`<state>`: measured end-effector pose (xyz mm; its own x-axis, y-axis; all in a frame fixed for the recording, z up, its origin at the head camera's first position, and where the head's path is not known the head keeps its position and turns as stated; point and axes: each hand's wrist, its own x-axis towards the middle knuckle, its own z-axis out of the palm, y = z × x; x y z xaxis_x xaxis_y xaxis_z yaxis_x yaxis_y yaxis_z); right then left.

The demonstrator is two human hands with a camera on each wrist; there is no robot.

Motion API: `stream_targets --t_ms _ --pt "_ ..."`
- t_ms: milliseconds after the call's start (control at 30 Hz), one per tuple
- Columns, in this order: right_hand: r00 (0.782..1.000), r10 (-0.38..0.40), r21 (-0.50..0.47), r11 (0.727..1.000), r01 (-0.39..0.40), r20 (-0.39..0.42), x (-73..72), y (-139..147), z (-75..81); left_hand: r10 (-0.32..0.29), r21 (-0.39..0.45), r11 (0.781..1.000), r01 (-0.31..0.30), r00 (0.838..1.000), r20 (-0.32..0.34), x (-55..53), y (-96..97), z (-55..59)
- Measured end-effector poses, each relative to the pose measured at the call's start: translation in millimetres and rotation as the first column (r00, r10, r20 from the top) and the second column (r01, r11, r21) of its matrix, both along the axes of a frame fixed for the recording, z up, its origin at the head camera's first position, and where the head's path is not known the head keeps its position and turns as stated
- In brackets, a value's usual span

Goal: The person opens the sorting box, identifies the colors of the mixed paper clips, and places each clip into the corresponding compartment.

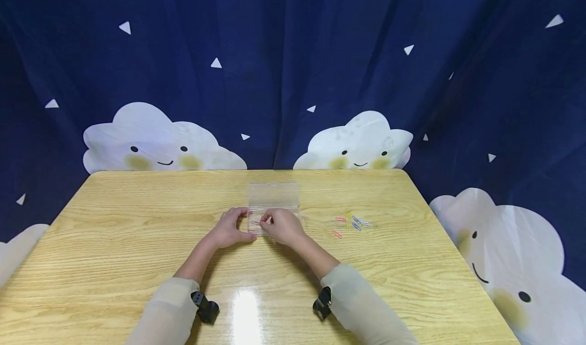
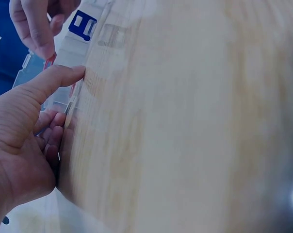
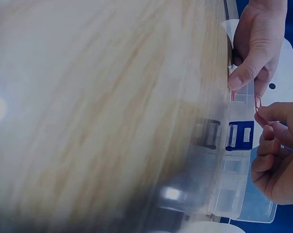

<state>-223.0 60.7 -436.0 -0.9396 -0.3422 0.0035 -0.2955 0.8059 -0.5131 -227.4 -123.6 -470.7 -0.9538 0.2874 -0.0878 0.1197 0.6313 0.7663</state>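
A clear plastic compartment box (image 1: 273,195) stands on the table with its lid raised at the back. My left hand (image 1: 227,229) grips the box's left end, thumb at the front edge and fingers around the side. Between thumb and fingertips, my right hand (image 1: 284,226) pinches a red paper clip (image 3: 258,103) over the left-end compartments. Another red piece (image 3: 233,95), probably a paper clip, shows through the box wall near the left thumb. A blue latch (image 3: 240,136) is on the front of the box. The right hand hides part of the compartments in the head view.
To the right of the box lie several loose paper clips: pink ones (image 1: 337,234), blue ones (image 1: 356,226), and white and yellow ones beside them. The wooden table (image 1: 151,218) ends at a dark blue curtain (image 1: 256,80) with white clouds.
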Motion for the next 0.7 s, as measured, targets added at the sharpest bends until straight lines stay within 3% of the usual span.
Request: stream_targets --t_ms 700 --pt "0.999 -0.031 0.001 1.000 0.031 -0.007 2.1 0.1 1.6 -0.004 0.003 1.000 0.004 1.000 0.008 -0.3 -0.7 -1.4"
